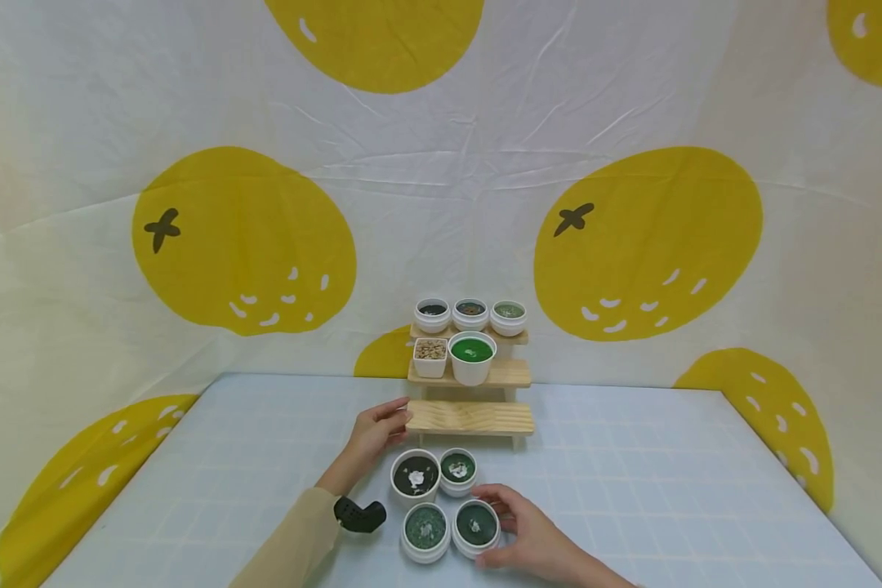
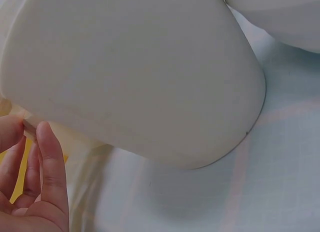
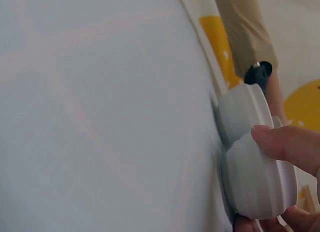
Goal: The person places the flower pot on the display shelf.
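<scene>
In the head view my left hand [image 1: 373,434] pinches the left end of the bottom step of a tiered wooden stand [image 1: 470,416]. The left wrist view shows thumb and forefinger meeting at the stand's edge, beside a large white cup [image 2: 135,82]. My right hand [image 1: 529,535] holds a small white bowl [image 1: 477,524] with dark green contents, thumb on one side and fingers on the other. A similar bowl [image 1: 425,529] with speckled green contents sits just left of it. Behind them stand the white cup [image 1: 416,474] with dark contents and another small bowl [image 1: 458,469].
Three small bowls [image 1: 471,314] line the stand's top step. On the middle step are a square cup [image 1: 430,358] of tan pieces and a round cup [image 1: 473,358] of bright green contents. A pale checked cloth [image 1: 632,474] covers the table; a fruit-print curtain [image 1: 441,212] hangs behind.
</scene>
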{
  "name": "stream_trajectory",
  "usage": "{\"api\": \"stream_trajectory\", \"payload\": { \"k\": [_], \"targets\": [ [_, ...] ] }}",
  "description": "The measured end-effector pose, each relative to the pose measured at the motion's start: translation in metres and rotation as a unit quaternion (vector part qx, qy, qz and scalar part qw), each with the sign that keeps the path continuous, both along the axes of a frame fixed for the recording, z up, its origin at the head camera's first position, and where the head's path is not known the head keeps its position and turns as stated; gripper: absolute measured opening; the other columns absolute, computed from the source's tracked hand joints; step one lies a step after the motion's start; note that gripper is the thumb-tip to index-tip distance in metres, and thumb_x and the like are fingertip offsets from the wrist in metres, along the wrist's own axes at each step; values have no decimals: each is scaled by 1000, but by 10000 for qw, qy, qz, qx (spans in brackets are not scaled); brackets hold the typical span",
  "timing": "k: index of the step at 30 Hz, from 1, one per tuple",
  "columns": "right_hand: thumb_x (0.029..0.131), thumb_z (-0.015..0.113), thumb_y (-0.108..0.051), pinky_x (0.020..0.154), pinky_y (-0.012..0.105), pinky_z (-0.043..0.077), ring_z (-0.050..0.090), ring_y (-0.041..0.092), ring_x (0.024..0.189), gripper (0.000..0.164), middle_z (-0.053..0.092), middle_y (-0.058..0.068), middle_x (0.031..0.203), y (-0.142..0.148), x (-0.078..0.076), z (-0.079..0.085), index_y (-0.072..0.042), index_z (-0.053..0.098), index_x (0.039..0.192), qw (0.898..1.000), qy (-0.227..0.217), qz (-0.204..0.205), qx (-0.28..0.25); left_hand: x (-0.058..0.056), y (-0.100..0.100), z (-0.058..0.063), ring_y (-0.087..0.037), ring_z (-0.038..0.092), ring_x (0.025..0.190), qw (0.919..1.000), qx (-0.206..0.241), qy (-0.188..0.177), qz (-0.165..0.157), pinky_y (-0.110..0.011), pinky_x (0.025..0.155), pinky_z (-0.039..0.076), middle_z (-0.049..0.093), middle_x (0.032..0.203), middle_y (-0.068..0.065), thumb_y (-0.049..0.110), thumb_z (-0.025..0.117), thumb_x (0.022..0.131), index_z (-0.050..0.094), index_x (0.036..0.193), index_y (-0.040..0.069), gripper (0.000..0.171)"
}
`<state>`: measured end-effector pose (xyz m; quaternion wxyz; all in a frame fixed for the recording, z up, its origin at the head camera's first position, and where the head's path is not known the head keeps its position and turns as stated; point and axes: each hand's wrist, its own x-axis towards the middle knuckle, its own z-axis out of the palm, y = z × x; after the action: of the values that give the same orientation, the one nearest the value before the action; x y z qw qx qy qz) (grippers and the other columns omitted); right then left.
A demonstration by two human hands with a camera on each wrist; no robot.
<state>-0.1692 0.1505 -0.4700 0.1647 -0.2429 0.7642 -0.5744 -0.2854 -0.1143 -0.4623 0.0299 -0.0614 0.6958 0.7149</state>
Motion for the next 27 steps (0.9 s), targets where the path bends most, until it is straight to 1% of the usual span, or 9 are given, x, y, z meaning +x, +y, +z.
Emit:
{"api": "stream_trajectory", "payload": {
  "k": [2,6,12,15,20,24,27],
  "targets": [
    [72,83,-12,89,13,48,54,2,103,75,53,15,124,-1,0,1,4,44,134,10000,-20,-18,50,1,0,0,-6,60,70,10000,11,3,0,-20,67,57,66,102,-8,11,64,91,57,130,-3,42],
    [73,83,-12,88,10,46,55,1,104,73,53,14,128,-2,0,2,5,45,133,9997,-204,-70,121,1,0,-1,-7,60,71,10000,-8,-17,19,-20,66,56,65,103,-9,10,64,91,58,129,-2,41],
    [74,83,-14,88,10,46,55,4,105,72,53,13,129,-2,-1,4,3,45,133,9990,-427,-76,126,0,0,-1,-8,61,72,9999,-13,-87,65,-21,68,57,66,107,-12,11,65,90,59,128,0,40],
    [74,82,-13,88,9,46,55,3,105,72,53,13,130,-2,0,4,3,45,134,9990,-441,-44,99,0,0,-1,-8,62,73,9999,8,-109,60,-22,68,57,66,108,-12,11,65,90,59,129,0,40],
    [73,82,-11,88,7,44,55,0,105,72,52,14,130,-1,1,3,4,45,133,9993,-377,-12,72,2,1,1,-8,62,72,10000,48,-13,-7,-22,69,58,66,107,-12,12,65,91,57,130,-3,43],
    [73,82,-10,88,8,45,56,1,104,71,53,14,128,-1,1,3,4,45,132,9995,-313,-3,48,2,1,2,-8,61,70,10000,35,-9,5,-21,68,58,66,105,-11,12,65,91,57,130,-3,43],
    [73,83,-11,89,8,45,57,2,104,72,54,13,127,-1,1,4,4,45,132,9994,-336,-6,37,2,1,1,-8,61,71,10000,11,-57,40,-21,67,57,66,108,-13,11,64,91,58,129,-2,41]
  ]
}}
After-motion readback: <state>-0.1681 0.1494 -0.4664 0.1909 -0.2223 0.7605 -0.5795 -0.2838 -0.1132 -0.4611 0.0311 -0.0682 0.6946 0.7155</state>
